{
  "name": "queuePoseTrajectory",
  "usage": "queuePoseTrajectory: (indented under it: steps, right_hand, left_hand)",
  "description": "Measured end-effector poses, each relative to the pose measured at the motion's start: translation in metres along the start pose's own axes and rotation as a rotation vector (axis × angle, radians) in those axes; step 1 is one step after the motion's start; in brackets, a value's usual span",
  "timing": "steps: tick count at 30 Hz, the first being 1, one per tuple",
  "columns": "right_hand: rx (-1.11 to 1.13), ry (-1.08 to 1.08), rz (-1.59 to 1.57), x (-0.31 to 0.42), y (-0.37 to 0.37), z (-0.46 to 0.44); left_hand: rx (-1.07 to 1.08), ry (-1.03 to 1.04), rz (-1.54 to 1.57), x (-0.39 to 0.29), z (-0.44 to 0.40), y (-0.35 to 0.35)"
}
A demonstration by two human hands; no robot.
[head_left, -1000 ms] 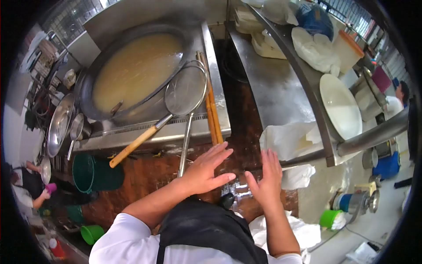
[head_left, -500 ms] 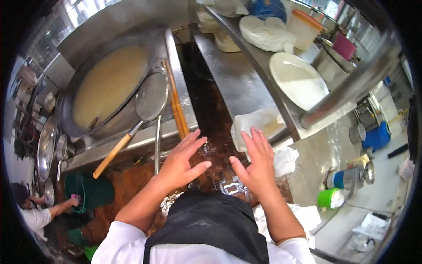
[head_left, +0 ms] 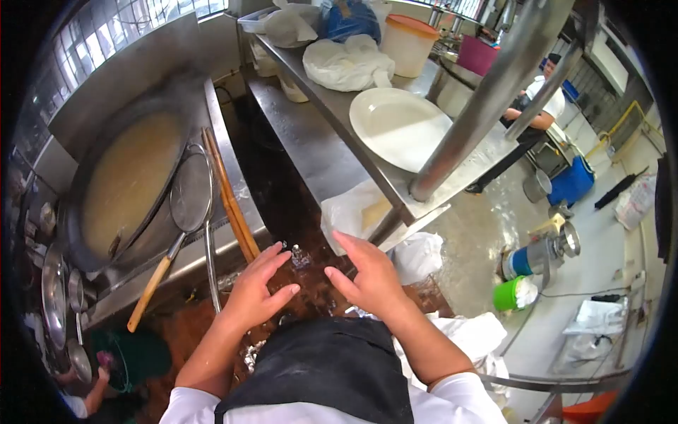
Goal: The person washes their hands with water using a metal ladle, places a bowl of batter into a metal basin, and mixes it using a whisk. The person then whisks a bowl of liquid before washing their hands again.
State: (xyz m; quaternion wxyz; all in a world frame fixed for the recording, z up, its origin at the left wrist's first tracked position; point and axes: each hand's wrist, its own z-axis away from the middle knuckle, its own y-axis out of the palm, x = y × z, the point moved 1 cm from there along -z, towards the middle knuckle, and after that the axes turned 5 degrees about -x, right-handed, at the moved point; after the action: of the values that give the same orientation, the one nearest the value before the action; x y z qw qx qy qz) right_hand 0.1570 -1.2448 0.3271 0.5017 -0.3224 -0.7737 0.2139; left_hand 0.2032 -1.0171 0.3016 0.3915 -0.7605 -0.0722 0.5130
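My left hand (head_left: 260, 293) is raised in front of the black apron (head_left: 321, 371), fingers apart and holding nothing. Facing it across a gap, my right hand (head_left: 367, 275) is also empty, its fingers and thumb spread. Left of my left hand lie a wooden-handled strainer (head_left: 191, 192), a metal-handled utensil (head_left: 210, 265) and a pair of long wooden sticks (head_left: 229, 198), resting on the stove edge. A white plastic sheet (head_left: 351, 212) on the lower shelf is nearest to my right hand.
A large wok (head_left: 134, 184) of cloudy liquid sits on the stove at the left. The metal shelf at the right bears a white oval plate (head_left: 399, 127). A co-worker (head_left: 540, 106) stands beyond it; another person's arm (head_left: 97, 392) reaches toward a green bucket (head_left: 148, 357).
The view has swung right, so the wok and shelf appear farther left. A co-worker has come into view at the upper right. Both my hands remain spread and empty, slightly closer together.
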Motion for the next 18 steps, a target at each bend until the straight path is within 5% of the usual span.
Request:
queuePoseTrajectory:
  steps: [18]
  right_hand:
    - [-0.001,-0.010,-0.027,-0.006,0.012,0.003]
  left_hand:
    - [0.008,-0.044,-0.006,0.010,0.007,0.007]
